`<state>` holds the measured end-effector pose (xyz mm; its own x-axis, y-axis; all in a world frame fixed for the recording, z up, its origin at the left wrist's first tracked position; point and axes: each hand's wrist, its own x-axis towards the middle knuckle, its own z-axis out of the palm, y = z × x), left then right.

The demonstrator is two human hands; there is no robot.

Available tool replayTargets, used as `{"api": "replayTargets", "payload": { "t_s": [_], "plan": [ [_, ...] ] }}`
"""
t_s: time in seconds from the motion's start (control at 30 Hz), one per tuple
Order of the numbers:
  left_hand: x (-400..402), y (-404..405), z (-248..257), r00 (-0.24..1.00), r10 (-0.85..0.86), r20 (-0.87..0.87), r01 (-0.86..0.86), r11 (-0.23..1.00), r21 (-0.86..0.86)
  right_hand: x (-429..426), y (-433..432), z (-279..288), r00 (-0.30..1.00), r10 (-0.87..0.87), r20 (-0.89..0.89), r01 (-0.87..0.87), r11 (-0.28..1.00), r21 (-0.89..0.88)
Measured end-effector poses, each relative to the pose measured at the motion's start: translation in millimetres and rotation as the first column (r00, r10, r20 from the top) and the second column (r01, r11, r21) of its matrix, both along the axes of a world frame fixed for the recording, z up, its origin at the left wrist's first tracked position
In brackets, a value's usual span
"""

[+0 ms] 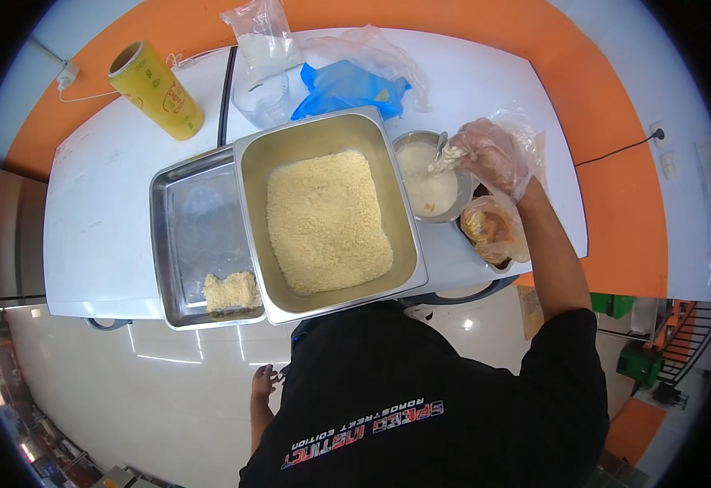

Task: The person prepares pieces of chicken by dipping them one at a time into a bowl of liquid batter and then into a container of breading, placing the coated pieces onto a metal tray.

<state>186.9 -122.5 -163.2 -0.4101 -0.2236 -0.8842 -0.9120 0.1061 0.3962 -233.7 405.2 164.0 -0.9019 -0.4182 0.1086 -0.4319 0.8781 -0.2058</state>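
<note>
My right hand [491,152], in a clear plastic glove, is over the right side of a steel bowl [466,198] of milky white batter [424,177]. Its fingertips end in a lumpy white-coated mass; whether that is a held piece or only coated fingers is unclear. A metal utensil handle [441,145] stands in the bowl beside them. Left of the bowl, a deep steel pan [403,244] holds pale yellow crumbs [328,219]. One crumb-coated piece [233,293] lies in a shallow steel tray [200,238]. My left hand [263,384] hangs low by my side, its fingers partly curled.
A plastic bag of yellowish food [490,229] sits in a container near the right edge. Behind the pan are a blue plastic bag [352,90], a clear container [262,100] and a bag of white powder [267,52]. A yellow wrap roll [157,91] stands at the back left.
</note>
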Motion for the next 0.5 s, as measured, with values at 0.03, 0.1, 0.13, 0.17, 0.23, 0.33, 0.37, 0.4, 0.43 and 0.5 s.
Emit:
{"api": "replayTargets", "payload": {
  "t_s": [0.03, 0.1, 0.13, 0.17, 0.23, 0.33, 0.37, 0.4, 0.43, 0.5],
  "plan": [
    [0, -1, -5, 0.999, 0.039, -0.022, -0.039, 0.999, 0.008, -1, 1, -2, 1.0, 0.002, 0.0, -0.002, 1.0, -0.001],
    [0, -5, -11, 0.996, 0.078, -0.041, -0.078, 0.997, 0.016, -2, 3, -9, 0.976, 0.158, -0.153, -0.152, 0.987, 0.049],
    [0, -7, -14, 0.994, 0.102, -0.03, -0.101, 0.995, 0.017, -2, 2, -11, 0.976, 0.159, -0.151, -0.154, 0.987, 0.048],
    [1, -8, -16, 0.992, 0.125, -0.019, -0.125, 0.992, 0.019, -2, 1, -13, 0.971, 0.18, -0.159, -0.171, 0.983, 0.065],
    [2, -9, -18, 0.992, 0.126, -0.01, -0.126, 0.992, 0.012, 1, 0, -14, 0.966, 0.202, -0.163, -0.191, 0.978, 0.082],
    [9, -11, -20, 0.991, 0.137, 0.008, -0.137, 0.991, 0.011, 7, -3, -7, 0.985, 0.122, -0.123, -0.135, 0.986, -0.099],
    [12, -13, -20, 0.99, 0.143, 0.016, -0.143, 0.99, 0.017, 9, -6, -2, 0.991, 0.064, -0.119, -0.078, 0.99, -0.114],
    [13, -13, -20, 0.99, 0.142, 0.018, -0.143, 0.99, 0.019, 12, -8, 4, 0.993, 0.0, -0.114, -0.014, 0.992, -0.125],
    [14, -13, -19, 0.993, 0.12, 0.012, -0.12, 0.993, 0.022, 12, -9, 7, 0.994, 0.0, -0.112, -0.014, 0.992, -0.123],
    [17, -14, -20, 0.995, 0.1, 0.005, -0.1, 0.995, 0.024, 12, -12, 13, 0.982, 0.082, -0.168, -0.101, 0.989, -0.109]
  ]
}}
